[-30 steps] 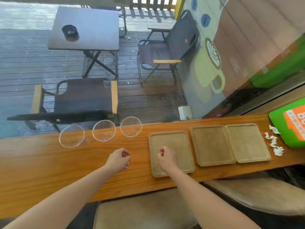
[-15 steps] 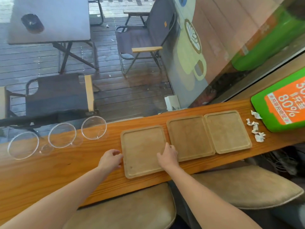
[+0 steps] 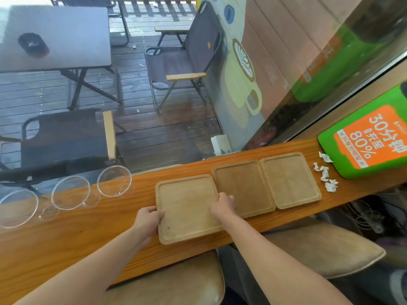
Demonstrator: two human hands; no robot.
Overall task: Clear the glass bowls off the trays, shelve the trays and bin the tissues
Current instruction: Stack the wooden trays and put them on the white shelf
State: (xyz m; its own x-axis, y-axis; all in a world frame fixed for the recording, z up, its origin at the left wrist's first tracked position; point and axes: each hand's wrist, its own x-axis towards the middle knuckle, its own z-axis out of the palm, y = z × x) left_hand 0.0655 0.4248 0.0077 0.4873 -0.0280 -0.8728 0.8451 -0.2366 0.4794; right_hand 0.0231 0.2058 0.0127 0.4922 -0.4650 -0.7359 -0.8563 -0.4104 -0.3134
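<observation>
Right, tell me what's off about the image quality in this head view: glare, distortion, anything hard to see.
Head view: wide-angle bend curves the counter edge; daylight glare washes out the outdoor table at upper left; window reflections double the green sign; the glass bowls show mainly as rims; the tissues are small and soft; both hands on the near tray are sharp.

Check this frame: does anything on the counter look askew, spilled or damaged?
The left tray, gripped by the left hand and right hand, sits skewed, its right edge overlapping the middle tray. Crumpled tissues lie scattered beside the right tray. No spill or damage shows.
</observation>
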